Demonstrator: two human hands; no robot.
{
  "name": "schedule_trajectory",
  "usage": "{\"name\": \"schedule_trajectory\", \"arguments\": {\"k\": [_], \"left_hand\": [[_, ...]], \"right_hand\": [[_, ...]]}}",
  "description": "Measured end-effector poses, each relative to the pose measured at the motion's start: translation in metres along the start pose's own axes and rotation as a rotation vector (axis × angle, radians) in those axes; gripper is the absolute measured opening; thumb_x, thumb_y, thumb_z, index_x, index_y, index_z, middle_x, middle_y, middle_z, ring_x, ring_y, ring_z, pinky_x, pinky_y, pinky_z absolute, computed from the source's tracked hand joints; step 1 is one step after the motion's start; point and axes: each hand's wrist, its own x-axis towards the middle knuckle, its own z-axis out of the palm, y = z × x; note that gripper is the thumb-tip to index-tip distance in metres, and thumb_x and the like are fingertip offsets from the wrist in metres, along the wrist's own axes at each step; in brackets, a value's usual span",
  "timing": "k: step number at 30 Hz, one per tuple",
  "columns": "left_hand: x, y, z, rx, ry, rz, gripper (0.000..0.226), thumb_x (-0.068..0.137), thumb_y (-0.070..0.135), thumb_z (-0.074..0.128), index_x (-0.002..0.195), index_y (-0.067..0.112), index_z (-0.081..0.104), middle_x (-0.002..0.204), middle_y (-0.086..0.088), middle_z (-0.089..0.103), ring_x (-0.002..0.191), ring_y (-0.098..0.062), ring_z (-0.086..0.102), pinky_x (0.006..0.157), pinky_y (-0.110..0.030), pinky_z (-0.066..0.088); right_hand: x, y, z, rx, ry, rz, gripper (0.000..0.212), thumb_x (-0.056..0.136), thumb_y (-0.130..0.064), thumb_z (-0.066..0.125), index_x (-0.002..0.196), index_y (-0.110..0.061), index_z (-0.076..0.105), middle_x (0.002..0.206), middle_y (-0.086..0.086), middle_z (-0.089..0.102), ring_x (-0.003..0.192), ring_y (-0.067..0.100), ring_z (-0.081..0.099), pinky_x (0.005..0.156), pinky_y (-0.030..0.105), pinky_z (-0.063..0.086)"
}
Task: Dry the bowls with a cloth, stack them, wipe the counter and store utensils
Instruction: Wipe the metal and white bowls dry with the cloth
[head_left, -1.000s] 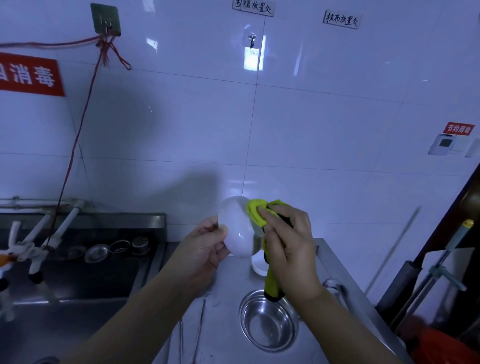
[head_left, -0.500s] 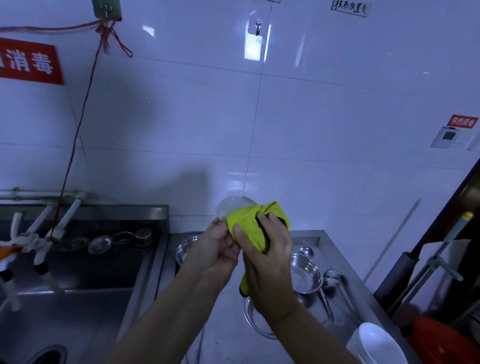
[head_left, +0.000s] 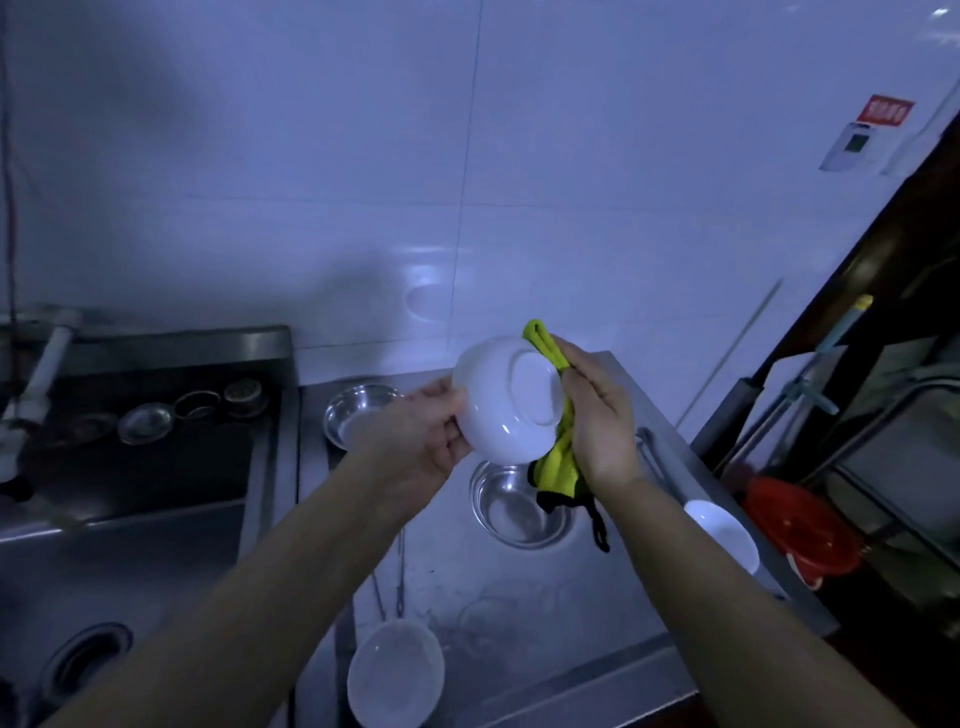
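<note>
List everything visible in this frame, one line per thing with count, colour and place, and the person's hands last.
white bowl: 1, white, held up with its base toward the camera
cloth: 1, yellow-green with dark edging, against the bowl's right side
steel bowls: 2, silver, on the counter below the hands
second white bowl: 1, white, counter's right edge
strainer: 1, pale, near edge of the counter
counter: 1, steel, centre
sink: 1, steel, left
red basin: 1, red, far right
left hand: grips the white bowl's rim
right hand: holds the cloth
</note>
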Motion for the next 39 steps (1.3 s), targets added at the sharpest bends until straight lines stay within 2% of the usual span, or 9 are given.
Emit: {"name": "schedule_trajectory", "arguments": {"k": [4,8,11,14,19,24,28,33,39], "left_hand": [[0.011,-0.017,0.001,0.342,-0.074,0.012,0.024,0.089,-0.005,0.047,0.088,0.009,0.066,0.082,-0.005,0.07,0.075,-0.016,0.064,0.067,-0.025,0.054],[0.021,-0.043,-0.012,0.708,-0.103,0.021,0.017,0.078,0.003,0.06,0.091,0.011,0.069,0.088,-0.01,0.062,0.08,-0.017,0.053,0.074,-0.028,0.043],[0.042,-0.061,-0.042,1.011,-0.047,0.068,0.014,0.083,-0.002,0.058,0.09,0.005,0.068,0.085,-0.012,0.063,0.078,-0.017,0.053,0.071,-0.028,0.042],[0.057,-0.085,-0.078,1.314,0.047,0.066,0.015,0.083,0.0,0.059,0.093,0.005,0.07,0.086,-0.017,0.067,0.077,-0.022,0.058,0.072,-0.03,0.044],[0.065,-0.146,-0.113,1.72,0.1,0.028,0.022,0.084,0.01,0.057,0.103,0.013,0.069,0.105,-0.01,0.07,0.098,-0.029,0.062,0.079,-0.027,0.041],[0.064,-0.2,-0.125,1.833,0.043,0.036,0.027,0.083,0.023,0.055,0.104,0.018,0.071,0.105,-0.01,0.071,0.1,-0.031,0.064,0.085,-0.032,0.045],[0.071,-0.227,-0.135,2.129,-0.152,-0.147,0.038,0.09,0.024,0.049,0.127,0.026,0.055,0.123,-0.006,0.062,0.113,-0.026,0.057,0.091,-0.033,0.042],[0.076,-0.239,-0.134,2.331,-0.321,-0.324,0.041,0.088,0.022,0.05,0.128,0.025,0.05,0.121,-0.006,0.059,0.111,-0.026,0.056,0.09,-0.038,0.044],[0.072,-0.244,-0.134,2.366,-0.361,-0.325,0.035,0.091,0.024,0.046,0.126,0.024,0.05,0.123,-0.005,0.058,0.112,-0.024,0.055,0.09,-0.036,0.045]], "right_hand": [[0.006,-0.001,-0.021,-0.322,-0.079,-0.17,0.046,0.089,-0.004,0.04,0.103,-0.034,0.072,0.111,-0.012,0.066,0.112,0.011,0.058,0.098,0.025,0.044],[0.002,0.017,-0.043,-0.679,-0.128,-0.362,0.04,0.087,0.003,0.043,0.113,-0.014,0.068,0.112,0.0,0.061,0.109,0.024,0.056,0.095,0.037,0.046],[-0.007,0.037,-0.065,-0.619,-0.043,-0.308,0.041,0.089,0.001,0.043,0.111,-0.024,0.067,0.11,-0.004,0.06,0.109,0.017,0.056,0.097,0.028,0.044],[-0.012,0.065,-0.092,-0.569,0.033,-0.173,0.033,0.092,0.002,0.045,0.11,-0.011,0.07,0.108,0.004,0.063,0.104,0.005,0.055,0.095,0.024,0.043],[-0.016,0.107,-0.117,-0.485,0.019,-0.05,0.032,0.09,-0.004,0.05,0.106,-0.023,0.07,0.104,-0.005,0.067,0.103,0.007,0.06,0.095,0.024,0.045],[-0.017,0.144,-0.135,-0.411,-0.036,0.122,0.028,0.089,-0.017,0.049,0.099,-0.036,0.066,0.101,-0.003,0.066,0.099,0.011,0.061,0.089,0.016,0.045],[-0.016,0.169,-0.154,-0.414,-0.109,0.229,0.033,0.095,0.004,0.045,0.109,-0.014,0.068,0.11,0.01,0.065,0.107,0.022,0.061,0.097,0.04,0.047],[-0.014,0.178,-0.161,-0.483,-0.112,0.19,0.035,0.093,0.005,0.048,0.105,-0.022,0.067,0.103,0.001,0.067,0.099,0.003,0.059,0.087,0.011,0.042],[-0.01,0.18,-0.153,-0.456,-0.167,0.193,0.036,0.093,0.002,0.049,0.104,-0.027,0.067,0.099,-0.007,0.065,0.096,-0.002,0.058,0.083,0.008,0.04]]}}
